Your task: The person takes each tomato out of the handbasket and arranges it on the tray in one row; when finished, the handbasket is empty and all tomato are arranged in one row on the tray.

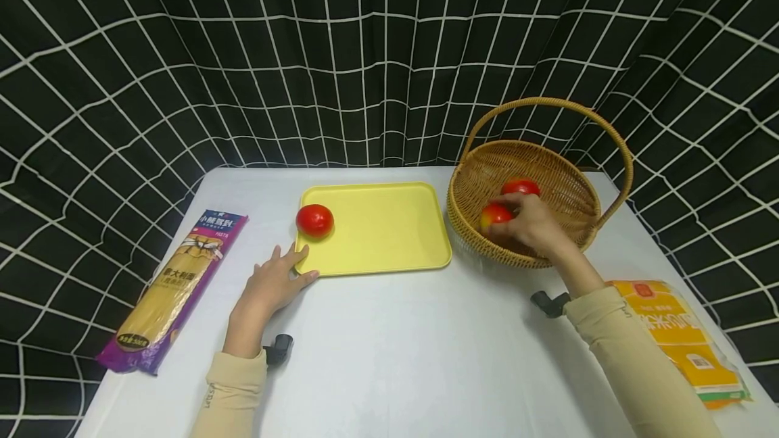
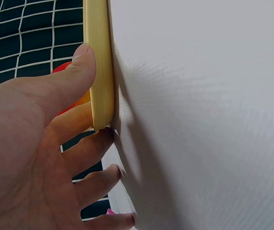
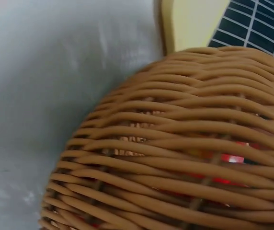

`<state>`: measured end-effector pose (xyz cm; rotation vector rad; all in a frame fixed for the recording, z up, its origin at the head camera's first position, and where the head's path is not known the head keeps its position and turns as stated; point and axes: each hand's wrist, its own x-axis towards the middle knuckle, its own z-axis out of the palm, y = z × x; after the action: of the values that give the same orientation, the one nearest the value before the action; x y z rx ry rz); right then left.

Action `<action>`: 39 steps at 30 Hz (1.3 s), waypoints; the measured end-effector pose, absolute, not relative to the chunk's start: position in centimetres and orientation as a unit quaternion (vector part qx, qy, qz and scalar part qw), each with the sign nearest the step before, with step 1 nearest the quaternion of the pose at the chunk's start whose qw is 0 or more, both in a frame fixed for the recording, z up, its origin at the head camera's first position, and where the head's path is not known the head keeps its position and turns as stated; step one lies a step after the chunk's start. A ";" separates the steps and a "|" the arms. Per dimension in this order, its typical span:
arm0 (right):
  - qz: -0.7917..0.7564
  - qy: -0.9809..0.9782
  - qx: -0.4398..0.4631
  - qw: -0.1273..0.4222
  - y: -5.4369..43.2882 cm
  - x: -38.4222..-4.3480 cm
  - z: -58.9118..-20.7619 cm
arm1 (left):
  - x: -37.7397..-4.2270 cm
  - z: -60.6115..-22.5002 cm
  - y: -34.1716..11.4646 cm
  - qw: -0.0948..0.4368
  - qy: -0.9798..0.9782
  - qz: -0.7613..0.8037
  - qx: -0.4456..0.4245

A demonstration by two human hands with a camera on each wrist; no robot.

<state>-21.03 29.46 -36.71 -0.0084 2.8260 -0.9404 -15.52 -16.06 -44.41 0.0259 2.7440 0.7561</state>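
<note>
Grip of right hand [image 1: 534,225]: round fruit [image 1: 496,215] in woven basket [image 1: 566,184].

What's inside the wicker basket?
In the basket: a red-and-yellow fruit between the right hand's fingers and thumb, and a red fruit just behind it. The hand covers part of both and some basket floor; anything under there can't be seen.

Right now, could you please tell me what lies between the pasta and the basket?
In the head view, the left hand and the tray, with one red fruit on it, lie between them.
</note>
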 end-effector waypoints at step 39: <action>-0.437 0.893 -0.088 -0.058 15.5 -24.3 -31.8 | -15.9 -44.7 -16.3 0.151 0.952 0.266 0.004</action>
<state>-24.29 15.46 -31.77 -0.2875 2.9152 -1.4271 -15.88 -16.35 -44.73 0.0118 2.7342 0.7652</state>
